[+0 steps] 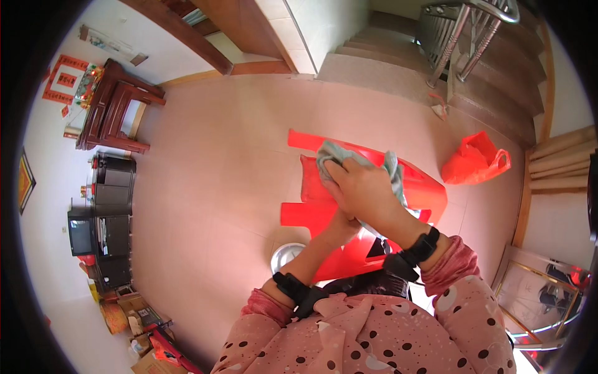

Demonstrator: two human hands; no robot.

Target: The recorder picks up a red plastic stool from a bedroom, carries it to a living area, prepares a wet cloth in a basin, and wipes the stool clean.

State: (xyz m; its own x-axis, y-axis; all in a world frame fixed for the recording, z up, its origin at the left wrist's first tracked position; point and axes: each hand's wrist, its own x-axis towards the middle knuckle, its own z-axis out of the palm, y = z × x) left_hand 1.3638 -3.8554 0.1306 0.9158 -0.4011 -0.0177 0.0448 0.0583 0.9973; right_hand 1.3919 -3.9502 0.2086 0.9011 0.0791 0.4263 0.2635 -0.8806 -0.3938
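A red plastic stool (430, 191) lies on its side before me, its legs pointing left. My right hand (366, 187) grips a grey-green cloth (331, 152) over the stool, the fingers bent into it; more of the cloth hangs beside the wrist. Crossing beneath the right hand, my left hand (348, 224) is mostly hidden, so its fingers and anything in them cannot be made out. A metal basin (286, 255) stands on the floor just left of my left forearm, partly covered by it. Black bands are round both wrists.
A red plastic bag (474, 161) sits on the tiled floor at the right. Stairs (383, 56) with a metal railing (448, 46) rise at the top right. Along the left wall stand a wooden altar table (110, 112), a black cabinet (114, 187) and cardboard boxes (156, 364). A framed glass panel (528, 290) is at the lower right.
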